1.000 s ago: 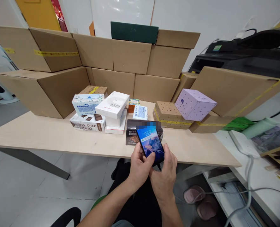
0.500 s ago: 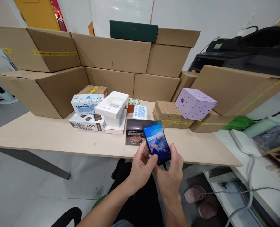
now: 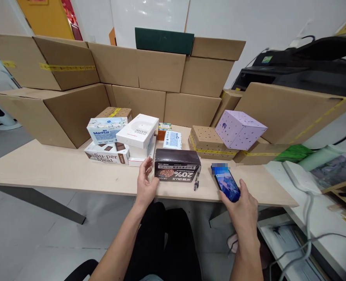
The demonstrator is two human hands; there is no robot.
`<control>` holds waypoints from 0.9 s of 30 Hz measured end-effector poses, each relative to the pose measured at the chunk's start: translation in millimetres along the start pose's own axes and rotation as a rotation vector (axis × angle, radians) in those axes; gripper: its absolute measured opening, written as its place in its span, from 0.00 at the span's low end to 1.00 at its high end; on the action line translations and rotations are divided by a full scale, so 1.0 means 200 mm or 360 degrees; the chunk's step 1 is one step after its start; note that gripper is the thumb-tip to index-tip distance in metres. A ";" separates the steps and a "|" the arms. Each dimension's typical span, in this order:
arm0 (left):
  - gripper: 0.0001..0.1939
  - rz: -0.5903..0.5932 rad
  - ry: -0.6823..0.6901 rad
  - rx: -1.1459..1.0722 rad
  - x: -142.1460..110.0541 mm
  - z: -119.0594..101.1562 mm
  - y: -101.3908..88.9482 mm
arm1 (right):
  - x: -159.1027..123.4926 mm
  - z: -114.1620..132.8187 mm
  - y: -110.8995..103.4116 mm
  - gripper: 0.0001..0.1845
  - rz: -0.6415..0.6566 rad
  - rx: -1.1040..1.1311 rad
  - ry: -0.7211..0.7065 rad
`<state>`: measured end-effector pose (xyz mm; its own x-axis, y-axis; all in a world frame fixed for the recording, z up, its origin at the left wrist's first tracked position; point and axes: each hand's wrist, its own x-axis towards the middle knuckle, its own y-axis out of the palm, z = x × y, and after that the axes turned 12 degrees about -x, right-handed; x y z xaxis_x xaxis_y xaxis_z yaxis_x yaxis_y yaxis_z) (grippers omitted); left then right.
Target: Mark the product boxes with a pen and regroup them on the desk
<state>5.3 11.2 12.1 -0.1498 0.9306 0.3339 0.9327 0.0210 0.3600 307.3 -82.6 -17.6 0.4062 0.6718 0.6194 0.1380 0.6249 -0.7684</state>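
My right hand [image 3: 244,205] grips a smartphone [image 3: 229,185] by its lower edges, with the lit screen facing up, over the right part of the table. At the left end of a dark brown box [image 3: 177,158] with upside-down "20%" print is my left hand [image 3: 146,183]. Its fingers are apart; the thumb is by the box's lower left corner, and I cannot tell whether it presses on it. A pen [image 3: 196,182] leans or lies against the right end of that box.
Behind stand a "Power Bank" box [image 3: 138,130], a "Su-per Meal" box [image 3: 107,153], Manhua tissue packs [image 3: 107,130] and a lilac box [image 3: 239,130] on brown cartons. Large cardboard boxes [image 3: 161,70] wall the table's back. A white side desk [image 3: 303,195] with cables adjoins at right.
The phone has moved right and down, now in my right hand only. My left hand let go of it and went left to the dark box, which with the pen now shows more fully.
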 end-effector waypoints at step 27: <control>0.20 0.0166 -0.0488 -0.0529 0.04 -0.01 0.02 | 0.02 0.27 -0.27 0.44 0.0851 0.1074 -0.0042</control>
<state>7.0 18.8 18.4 0.0900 0.9877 0.1279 0.7744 -0.1501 0.6146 252.1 -92.0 36.3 0.2413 0.9471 0.2116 -0.6358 0.3190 -0.7028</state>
